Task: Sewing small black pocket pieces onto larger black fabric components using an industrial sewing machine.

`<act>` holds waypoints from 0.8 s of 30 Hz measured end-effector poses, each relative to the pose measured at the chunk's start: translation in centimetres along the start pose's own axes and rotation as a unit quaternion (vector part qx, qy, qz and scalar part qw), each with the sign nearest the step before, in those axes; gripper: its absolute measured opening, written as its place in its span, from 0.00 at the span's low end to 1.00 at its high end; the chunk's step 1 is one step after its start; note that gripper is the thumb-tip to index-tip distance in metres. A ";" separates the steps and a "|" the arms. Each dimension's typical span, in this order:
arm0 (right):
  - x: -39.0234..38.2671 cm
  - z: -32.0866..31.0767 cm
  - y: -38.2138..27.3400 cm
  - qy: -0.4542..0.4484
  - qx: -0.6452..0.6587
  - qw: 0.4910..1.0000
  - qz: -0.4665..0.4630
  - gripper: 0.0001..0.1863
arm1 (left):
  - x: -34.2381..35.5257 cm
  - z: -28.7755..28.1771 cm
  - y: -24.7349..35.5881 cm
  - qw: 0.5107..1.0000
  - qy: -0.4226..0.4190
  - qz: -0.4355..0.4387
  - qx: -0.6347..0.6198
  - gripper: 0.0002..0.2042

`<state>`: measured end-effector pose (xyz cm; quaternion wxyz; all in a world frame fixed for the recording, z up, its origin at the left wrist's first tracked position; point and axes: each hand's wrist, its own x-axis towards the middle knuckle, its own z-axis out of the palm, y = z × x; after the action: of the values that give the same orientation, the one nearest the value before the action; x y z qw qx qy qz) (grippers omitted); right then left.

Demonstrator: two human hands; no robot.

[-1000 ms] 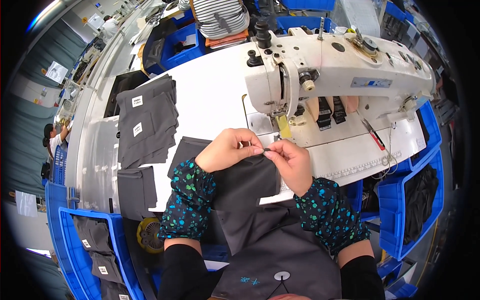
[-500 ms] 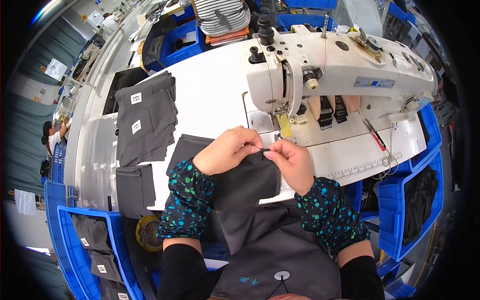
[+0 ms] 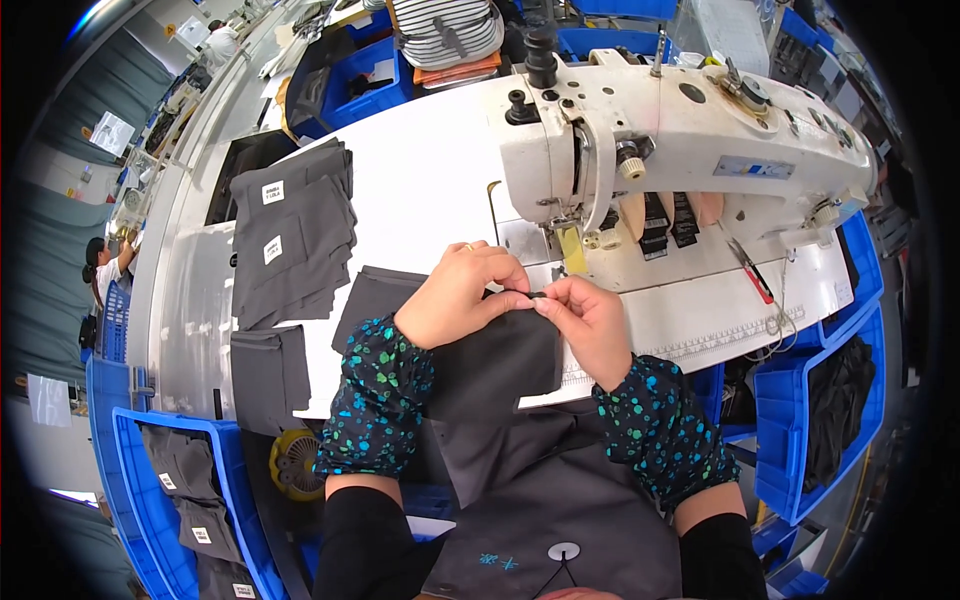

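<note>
My left hand (image 3: pixel 465 295) and my right hand (image 3: pixel 585 320) pinch the top edge of a dark grey fabric piece (image 3: pixel 480 370) between thumbs and fingers, with their fingertips nearly meeting at a narrow folded hem. They sit just below the needle area of a white sewing machine (image 3: pixel 680 140), near a yellow guide tab (image 3: pixel 572 250). Behind my left hand lies a stack of grey panels with white labels (image 3: pixel 290 240), and below it a smaller grey stack (image 3: pixel 270 380). Red-handled scissors (image 3: pixel 755 275) rest on the machine bed at the right.
Blue bins of dark fabric stand at lower left (image 3: pixel 200 500) and lower right (image 3: pixel 815 420), with more bins (image 3: pixel 365 90) behind the table. A striped bundle (image 3: pixel 450 35) sits at the back. Co-workers (image 3: pixel 105 260) work along the left side.
My fingers have shifted slightly along the fabric edge, with my left hand's fingers now arched a little higher. The view has moved slightly.
</note>
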<state>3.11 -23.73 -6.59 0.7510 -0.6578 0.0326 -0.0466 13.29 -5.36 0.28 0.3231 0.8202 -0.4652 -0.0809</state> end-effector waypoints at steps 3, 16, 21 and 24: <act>0.0 0.2 -0.6 0.002 -0.016 1.000 -0.003 0.04 | -0.1 0.1 -0.2 1.000 0.017 0.012 -0.005 0.05; -0.1 0.0 -0.7 0.014 -0.064 0.998 -0.025 0.06 | 0.0 0.2 -0.2 0.999 0.024 0.020 0.015 0.03; 0.0 0.1 -0.4 0.015 -0.044 0.999 -0.027 0.06 | 0.1 0.3 -0.2 0.999 0.038 0.031 -0.004 0.02; 0.0 0.1 -0.4 0.015 -0.045 0.998 -0.030 0.06 | 0.2 0.4 -0.3 0.999 0.037 0.025 -0.029 0.03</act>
<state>3.11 -23.65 -6.21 0.7183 -0.6909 0.0258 -0.0777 13.42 -5.58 -0.15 0.3658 0.8009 -0.4707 -0.0563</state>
